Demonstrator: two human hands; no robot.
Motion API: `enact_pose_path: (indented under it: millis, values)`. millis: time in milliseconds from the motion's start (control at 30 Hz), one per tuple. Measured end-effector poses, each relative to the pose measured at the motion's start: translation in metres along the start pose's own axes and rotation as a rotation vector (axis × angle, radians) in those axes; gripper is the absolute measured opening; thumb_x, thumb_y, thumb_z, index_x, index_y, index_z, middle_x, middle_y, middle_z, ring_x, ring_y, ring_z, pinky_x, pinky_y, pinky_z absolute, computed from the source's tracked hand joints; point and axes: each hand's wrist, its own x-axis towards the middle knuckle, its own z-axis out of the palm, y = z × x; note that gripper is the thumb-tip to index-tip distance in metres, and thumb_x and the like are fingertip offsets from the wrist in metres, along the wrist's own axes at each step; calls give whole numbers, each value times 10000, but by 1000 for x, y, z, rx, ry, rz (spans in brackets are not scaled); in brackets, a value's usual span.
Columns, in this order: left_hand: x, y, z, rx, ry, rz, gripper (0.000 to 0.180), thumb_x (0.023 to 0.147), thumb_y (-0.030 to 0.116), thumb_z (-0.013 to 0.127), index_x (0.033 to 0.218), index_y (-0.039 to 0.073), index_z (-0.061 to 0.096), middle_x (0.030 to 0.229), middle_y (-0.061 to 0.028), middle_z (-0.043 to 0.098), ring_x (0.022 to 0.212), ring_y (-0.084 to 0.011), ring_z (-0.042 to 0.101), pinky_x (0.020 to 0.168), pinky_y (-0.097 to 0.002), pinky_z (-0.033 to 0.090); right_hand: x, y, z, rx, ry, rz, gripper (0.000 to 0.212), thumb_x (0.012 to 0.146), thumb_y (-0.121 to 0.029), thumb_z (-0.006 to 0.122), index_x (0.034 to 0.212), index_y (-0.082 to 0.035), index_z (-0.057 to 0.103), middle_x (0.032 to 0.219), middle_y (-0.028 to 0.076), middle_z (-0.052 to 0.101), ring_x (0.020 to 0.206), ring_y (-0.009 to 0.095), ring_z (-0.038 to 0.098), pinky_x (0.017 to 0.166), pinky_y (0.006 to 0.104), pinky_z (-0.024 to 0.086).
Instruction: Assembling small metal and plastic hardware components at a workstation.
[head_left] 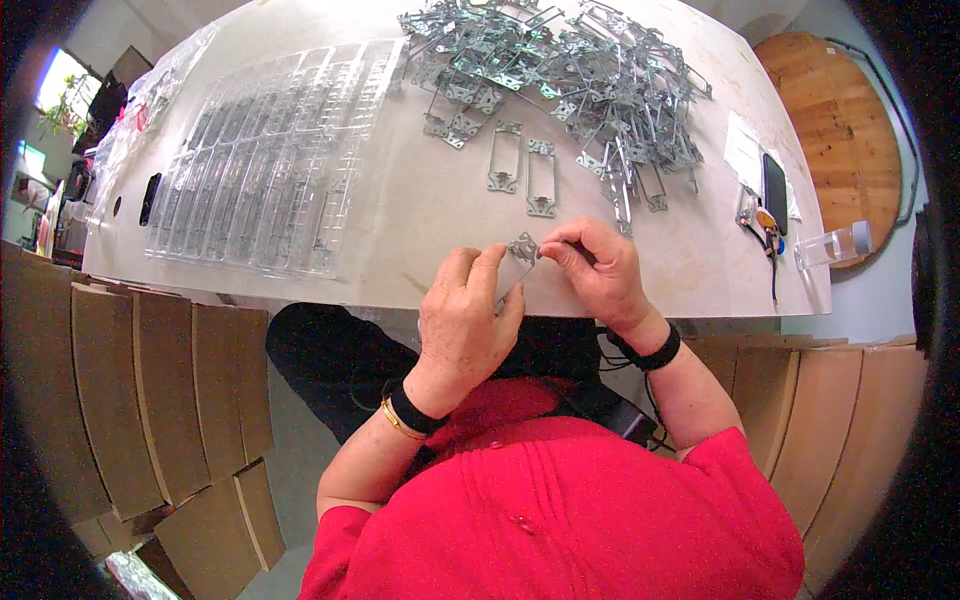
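Close to the table's front edge, my left hand (464,310) is closed round a small grey metal bracket (522,246), whose flat, holed end sticks out past the fingers. My right hand (598,272) pinches at the right edge of that same end with thumb and forefinger; anything smaller between those fingertips is hidden. Two similar brackets, long open frames with holed end plates, lie just beyond: a left one (505,158) and a right one (541,178). Behind them is a large tangled heap of such metal brackets (560,75).
On the left, a clear plastic tray (265,165) has long compartments with metal parts in them. To the right lie a phone (774,185), a small yellow-and-black device with a cable (767,220) and a clear bottle (832,246). Cardboard boxes (165,385) flank me below the table (400,215).
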Motion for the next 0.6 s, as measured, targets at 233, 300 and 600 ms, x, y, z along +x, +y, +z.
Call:
enact_pose_path:
  millis: [233, 300, 600]
  values:
    - [1, -1, 0, -2, 3, 7, 455, 820, 110, 790, 1247, 27, 661, 1083, -205, 663, 956, -406, 675, 824, -461, 558, 3, 2, 2, -10, 7, -72, 95, 915, -90, 798, 987, -47, 754, 913, 97, 725, 800, 226, 683, 711, 344, 540]
    - [1, 1, 0, -3, -5, -1, 456, 819, 110, 791, 1248, 25, 661, 1081, -206, 663, 952, -404, 676, 820, -461, 559, 2, 4, 3, 27, 26, -43, 93, 914, -91, 799, 985, -48, 759, 916, 96, 727, 801, 227, 684, 712, 343, 542]
    - [1, -1, 1, -11, 8, 21, 455, 818, 106, 791, 1246, 23, 662, 1086, -207, 663, 953, -404, 678, 820, -463, 560, 4, 3, 4, -8, 40, -111, 96, 906, -119, 813, 964, -64, 761, 884, 87, 711, 779, 239, 667, 705, 340, 531]
